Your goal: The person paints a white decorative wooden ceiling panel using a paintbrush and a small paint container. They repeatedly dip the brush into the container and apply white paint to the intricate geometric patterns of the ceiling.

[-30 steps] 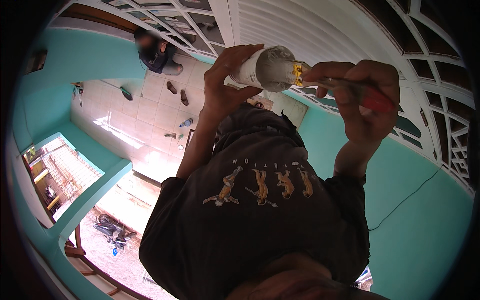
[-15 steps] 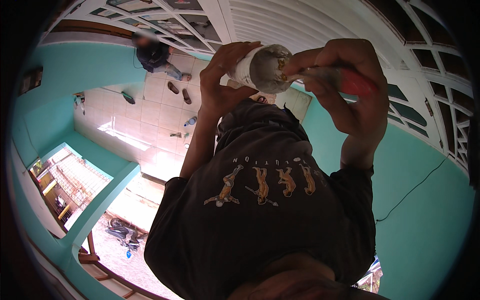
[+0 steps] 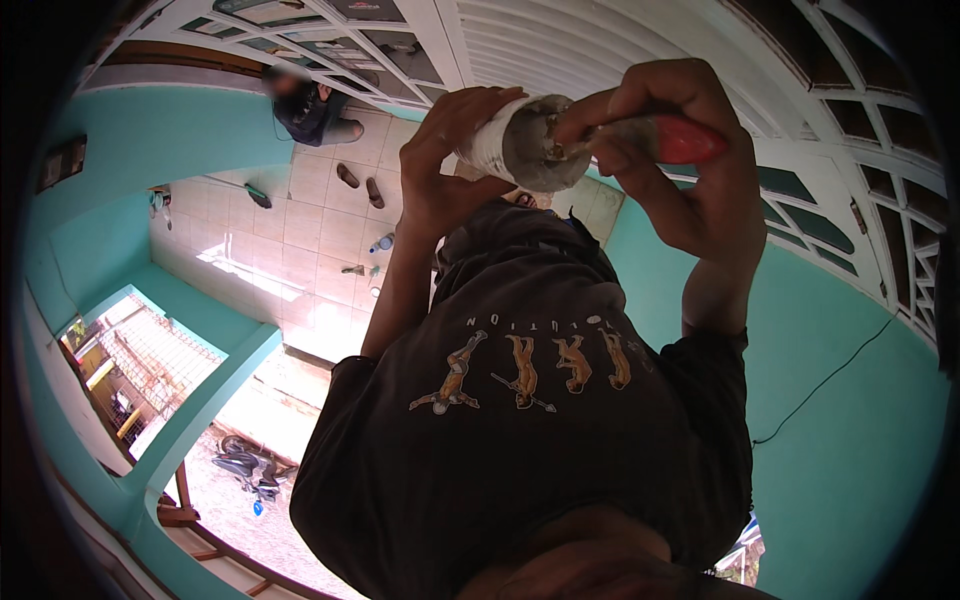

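Note:
My left hand is wrapped round the side of a white ribbed tub, tilted so its open mouth faces my right hand. The tub's inside looks greyish, with brownish bits near the rim. My right hand grips a red-handled tool with a pale greyish front part. Its narrow end is at the tub's mouth, beside my fingertips; the exact kind of tool cannot be made out.
Tiled floor lies below on the left, with brown sandals and a plastic bottle. A person sits at the far left. A turquoise wall stands on the right, white window frames at the far right.
My right hand and the red-handled tool have shifted slightly left and up. The tub has turned a little, its mouth dipping slightly. The seated person's legs have moved.

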Motion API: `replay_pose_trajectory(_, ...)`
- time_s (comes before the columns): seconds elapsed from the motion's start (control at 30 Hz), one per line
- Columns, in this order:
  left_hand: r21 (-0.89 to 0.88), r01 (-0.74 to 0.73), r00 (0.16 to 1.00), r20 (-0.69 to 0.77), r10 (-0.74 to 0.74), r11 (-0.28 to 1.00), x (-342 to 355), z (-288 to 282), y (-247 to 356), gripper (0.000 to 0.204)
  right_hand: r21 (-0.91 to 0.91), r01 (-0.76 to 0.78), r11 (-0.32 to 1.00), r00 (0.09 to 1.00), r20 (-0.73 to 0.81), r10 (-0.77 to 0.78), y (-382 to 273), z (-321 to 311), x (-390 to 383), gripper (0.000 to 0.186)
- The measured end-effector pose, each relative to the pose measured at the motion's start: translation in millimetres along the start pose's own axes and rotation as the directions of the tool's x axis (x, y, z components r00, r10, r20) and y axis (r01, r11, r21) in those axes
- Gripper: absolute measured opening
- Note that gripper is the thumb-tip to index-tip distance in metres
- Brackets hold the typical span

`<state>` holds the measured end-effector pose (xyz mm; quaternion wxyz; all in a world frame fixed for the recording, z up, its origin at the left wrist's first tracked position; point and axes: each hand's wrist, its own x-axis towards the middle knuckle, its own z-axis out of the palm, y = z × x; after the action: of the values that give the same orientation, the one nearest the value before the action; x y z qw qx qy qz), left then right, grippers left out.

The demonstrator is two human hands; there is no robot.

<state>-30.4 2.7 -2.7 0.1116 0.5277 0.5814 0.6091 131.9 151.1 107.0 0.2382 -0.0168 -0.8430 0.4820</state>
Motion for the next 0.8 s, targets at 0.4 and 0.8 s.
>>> replay_pose_trajectory(0.4, -0.027, 0.121, 0.991, -0.054, -0.123, 0.992, -1, 0, 2, 0.069, 0.229, 0.139, 0.963, 0.943, -0.328, -0.058, -21, 0, -10, 0.031)
replay_pose_trajectory(0.8, -0.001, 0.305, 0.944, -0.134, -0.302, 0.952, 13, -2, 23, 0.073, 0.174, 0.283, 0.943, 0.882, -0.433, -0.185, 7, 1, -23, 0.035)
